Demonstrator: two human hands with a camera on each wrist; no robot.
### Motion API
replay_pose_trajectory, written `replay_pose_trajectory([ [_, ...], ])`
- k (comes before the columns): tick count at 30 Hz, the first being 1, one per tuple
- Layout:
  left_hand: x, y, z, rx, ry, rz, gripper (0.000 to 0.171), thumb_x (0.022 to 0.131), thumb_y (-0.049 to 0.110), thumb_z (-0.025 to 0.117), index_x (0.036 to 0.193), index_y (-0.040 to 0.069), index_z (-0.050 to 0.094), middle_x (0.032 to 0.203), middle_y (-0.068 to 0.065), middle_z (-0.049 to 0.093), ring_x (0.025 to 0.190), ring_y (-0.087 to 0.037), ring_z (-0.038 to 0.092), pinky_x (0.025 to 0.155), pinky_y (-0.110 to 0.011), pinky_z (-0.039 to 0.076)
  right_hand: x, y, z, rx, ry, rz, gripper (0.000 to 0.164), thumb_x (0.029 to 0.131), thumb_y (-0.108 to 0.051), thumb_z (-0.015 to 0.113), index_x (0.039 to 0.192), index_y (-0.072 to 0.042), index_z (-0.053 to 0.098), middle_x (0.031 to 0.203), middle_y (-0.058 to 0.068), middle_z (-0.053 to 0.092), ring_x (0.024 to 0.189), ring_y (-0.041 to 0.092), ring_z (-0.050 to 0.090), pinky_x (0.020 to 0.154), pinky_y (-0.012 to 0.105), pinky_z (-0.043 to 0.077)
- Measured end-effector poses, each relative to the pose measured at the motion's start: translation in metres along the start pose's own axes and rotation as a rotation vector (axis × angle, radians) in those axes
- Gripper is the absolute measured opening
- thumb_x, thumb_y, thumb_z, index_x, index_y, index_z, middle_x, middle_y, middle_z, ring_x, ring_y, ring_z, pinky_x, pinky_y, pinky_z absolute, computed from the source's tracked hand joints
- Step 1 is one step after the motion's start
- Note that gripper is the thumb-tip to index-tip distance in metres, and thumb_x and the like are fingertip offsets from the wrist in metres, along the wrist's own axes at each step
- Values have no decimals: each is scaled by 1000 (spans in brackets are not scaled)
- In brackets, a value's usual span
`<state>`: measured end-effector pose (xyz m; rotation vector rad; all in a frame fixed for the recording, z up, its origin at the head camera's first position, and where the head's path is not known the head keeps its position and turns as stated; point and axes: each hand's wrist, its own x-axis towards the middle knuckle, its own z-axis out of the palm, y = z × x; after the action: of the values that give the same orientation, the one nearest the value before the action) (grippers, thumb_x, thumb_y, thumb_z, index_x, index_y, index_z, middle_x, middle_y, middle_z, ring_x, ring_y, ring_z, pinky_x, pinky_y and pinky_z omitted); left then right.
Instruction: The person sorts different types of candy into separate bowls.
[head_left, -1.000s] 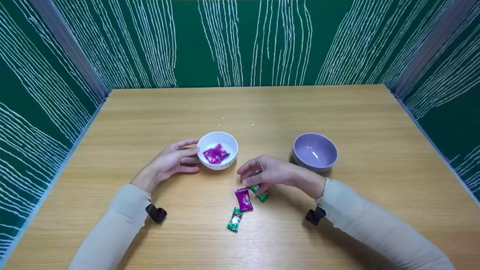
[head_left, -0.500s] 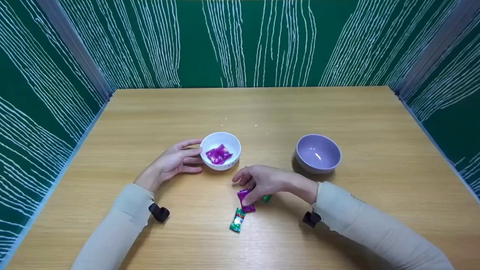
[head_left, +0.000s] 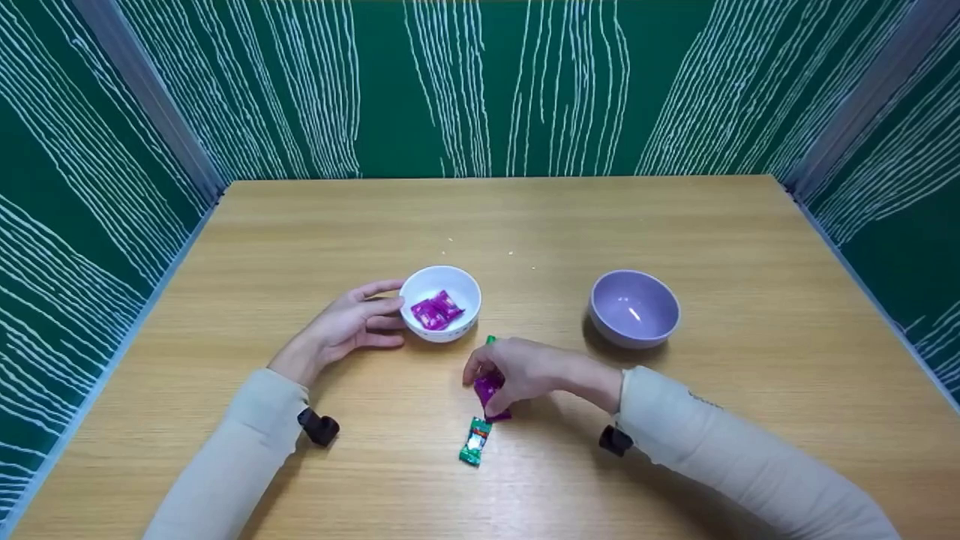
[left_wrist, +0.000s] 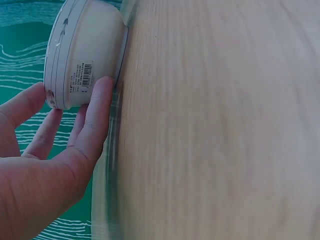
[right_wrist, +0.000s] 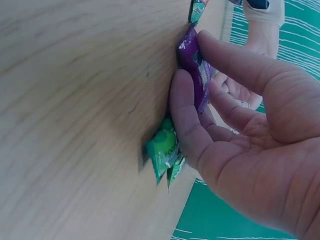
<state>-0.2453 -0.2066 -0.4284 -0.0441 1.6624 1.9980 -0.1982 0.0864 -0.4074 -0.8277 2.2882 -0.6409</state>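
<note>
My left hand (head_left: 345,322) rests its fairly straight fingers against the side of a white bowl (head_left: 442,335). In the left wrist view the bowl (left_wrist: 100,45) shows a barcode label and thin line decoration. Inside it lie two purple-wrapped candies (head_left: 438,310). With thumb and fingers, my right hand (head_left: 525,367) pinches another purple-wrapped candy (right_wrist: 192,60) low over the table. Close beside those fingers is a green-wrapped candy (right_wrist: 164,145), mostly hidden by the hand in the head view. A second green-wrapped candy (head_left: 475,442) lies just nearer to me.
A purple bowl (head_left: 634,309) stands to the right with nothing in it. Tiny white specks (head_left: 511,253) dot the wooden table (head_left: 300,225) behind the bowls. Green walls (head_left: 510,90) with white wavy lines enclose the back and sides.
My right hand has come from the farther green-wrapped candy toward me and lowered onto the loose purple-wrapped one, its fingers closing around it. My left hand stays against the white bowl.
</note>
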Motion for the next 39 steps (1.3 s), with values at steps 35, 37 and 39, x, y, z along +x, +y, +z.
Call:
replay_pose_trajectory([
  [35, -2, -2, 4, 16, 41, -7, 57, 100, 19, 68, 151, 12, 44, 137, -20, 59, 113, -33, 66, 94, -52, 56, -4, 7, -14, 408, -40, -141, 33, 90, 0, 76, 121, -7, 67, 108, 1, 70, 99, 17, 63, 85, 28, 56],
  [37, -2, -1, 4, 21, 39, -2, 58, 99, 19, 68, 152, 11, 44, 136, -20, 60, 112, -32, 67, 94, -51, 56, -5, 5, -20, 434, -39, -152, 34, 90, -2, 76, 122, -7, 67, 108, 2, 70, 99, 18, 64, 85, 29, 56],
  [39, -1, -1, 5, 25, 38, 0, 57, 100, 19, 68, 151, 12, 45, 135, -19, 61, 111, -32, 67, 93, -51, 57, -6, 3, -27, 449, -35, -162, 35, 90, -5, 77, 124, -6, 66, 109, 4, 70, 100, 20, 64, 86, 30, 57],
])
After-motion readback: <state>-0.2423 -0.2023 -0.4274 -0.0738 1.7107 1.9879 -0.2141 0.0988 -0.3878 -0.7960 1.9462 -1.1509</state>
